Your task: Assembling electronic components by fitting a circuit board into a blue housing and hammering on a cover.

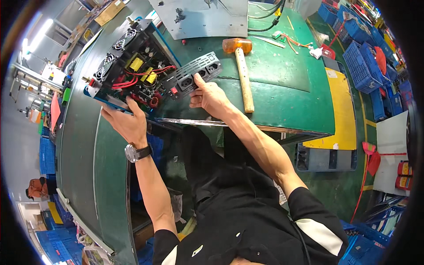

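My left hand (128, 123) is closed on the near edge of an open power inverter (148, 57), thumb on the inside of the casing. Two black fans sit in the inverter's left end panel, and yellow transformers, red wires and a circuit board show inside it. In my right hand (212, 98) is a dark slotted end panel (194, 70) with several black sockets and a red switch, tilted beside the inverter's open end. Thumb and fingers pinch its near edge. Red wires run from the inverter towards the panel.
Right of the panel, a mallet (244, 81) with an amber head lies on the green table (282, 106). A grey metal plate (203, 20) and loose wires (291, 43) are farther back. To the right are a yellow board (342, 106) and blue crates (355, 66). A green bench (75, 145) runs along the left.
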### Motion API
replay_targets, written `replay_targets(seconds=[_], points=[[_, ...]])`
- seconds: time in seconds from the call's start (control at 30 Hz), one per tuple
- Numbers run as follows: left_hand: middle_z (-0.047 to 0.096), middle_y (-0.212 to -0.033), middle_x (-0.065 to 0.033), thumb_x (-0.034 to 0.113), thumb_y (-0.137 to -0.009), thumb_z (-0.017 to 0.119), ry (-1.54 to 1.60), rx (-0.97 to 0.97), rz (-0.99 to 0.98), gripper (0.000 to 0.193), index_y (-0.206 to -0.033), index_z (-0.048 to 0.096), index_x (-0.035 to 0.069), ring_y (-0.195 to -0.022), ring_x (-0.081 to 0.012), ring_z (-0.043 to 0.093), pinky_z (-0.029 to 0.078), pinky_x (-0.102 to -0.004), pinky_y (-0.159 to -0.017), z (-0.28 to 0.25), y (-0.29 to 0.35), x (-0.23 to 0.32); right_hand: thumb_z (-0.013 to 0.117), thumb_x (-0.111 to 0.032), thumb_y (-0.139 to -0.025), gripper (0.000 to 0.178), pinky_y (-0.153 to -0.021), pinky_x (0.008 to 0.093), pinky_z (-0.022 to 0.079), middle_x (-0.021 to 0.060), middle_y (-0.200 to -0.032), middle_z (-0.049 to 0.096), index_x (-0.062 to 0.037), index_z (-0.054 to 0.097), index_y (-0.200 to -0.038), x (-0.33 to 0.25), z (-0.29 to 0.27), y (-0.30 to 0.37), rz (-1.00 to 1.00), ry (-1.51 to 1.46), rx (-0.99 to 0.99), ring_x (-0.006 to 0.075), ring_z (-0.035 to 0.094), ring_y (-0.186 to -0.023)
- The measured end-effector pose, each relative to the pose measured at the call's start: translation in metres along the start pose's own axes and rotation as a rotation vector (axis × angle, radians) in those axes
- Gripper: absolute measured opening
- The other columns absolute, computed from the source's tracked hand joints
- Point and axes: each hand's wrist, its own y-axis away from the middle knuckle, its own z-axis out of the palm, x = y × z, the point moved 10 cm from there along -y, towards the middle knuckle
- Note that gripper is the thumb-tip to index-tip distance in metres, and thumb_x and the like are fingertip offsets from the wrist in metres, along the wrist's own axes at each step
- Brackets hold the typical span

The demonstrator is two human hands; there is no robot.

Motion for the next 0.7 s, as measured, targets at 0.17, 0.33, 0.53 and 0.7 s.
replay_targets(seconds=[0.17, 0.33, 0.53, 0.7], points=[[0.050, -0.125, -0.0332, 0.034, -0.093, 0.072, -0.054, -0.029, -0.010, 0.080, -0.147, 0.036, -0.012, -0.112, -0.0483, 0.051, 0.045, -0.0557, -0.095, 0.005, 0.005, -0.008, 0.061, -0.052, -0.100, 0.044, -0.066, 0.0395, 0.058, 0.0031, -0.079, 0.067, -0.0086, 0.067, -0.095, 0.009, -0.003, -0.001, 0.061, -0.074, 0.011, 0.0159, 0.065, -0.062], [0.042, -0.140, -0.0304, 0.040, -0.085, 0.080, -0.029, 0.033, -0.143, 0.105, -0.156, 0.021, -0.010, -0.127, -0.0396, 0.047, 0.046, -0.0481, -0.105, 0.000, 0.009, -0.028, 0.060, -0.048, -0.102, 0.039, -0.069, 0.0397, 0.058, 0.0028, -0.080, 0.067, -0.0097, 0.066, -0.096, 0.008, 0.002, 0.002, 0.053, -0.110, 0.017, 0.0154, 0.064, -0.064], [0.048, -0.142, -0.0321, 0.039, -0.086, 0.078, 0.455, 0.080, -0.343, 0.098, -0.150, 0.028, -0.016, -0.125, -0.0366, 0.054, 0.046, -0.0432, -0.105, 0.034, 0.024, -0.067, 0.069, -0.050, -0.096, 0.047, -0.064, 0.0371, 0.058, 0.0038, -0.075, 0.064, -0.0038, 0.067, -0.087, 0.006, 0.005, -0.001, -0.013, -0.114, 0.002, 0.0151, 0.062, -0.060], [0.059, -0.124, -0.0279, 0.033, -0.082, 0.082, 0.390, 0.076, -0.422, 0.087, -0.140, 0.040, -0.016, -0.109, -0.0300, 0.060, 0.051, -0.0413, -0.093, -0.005, 0.019, -0.039, 0.071, -0.048, -0.096, 0.050, -0.059, 0.0310, 0.055, 0.0053, -0.069, 0.065, -0.0016, 0.068, -0.078, -0.006, 0.008, 0.016, -0.096, 0.141, 0.055, 0.0129, 0.061, -0.057]])
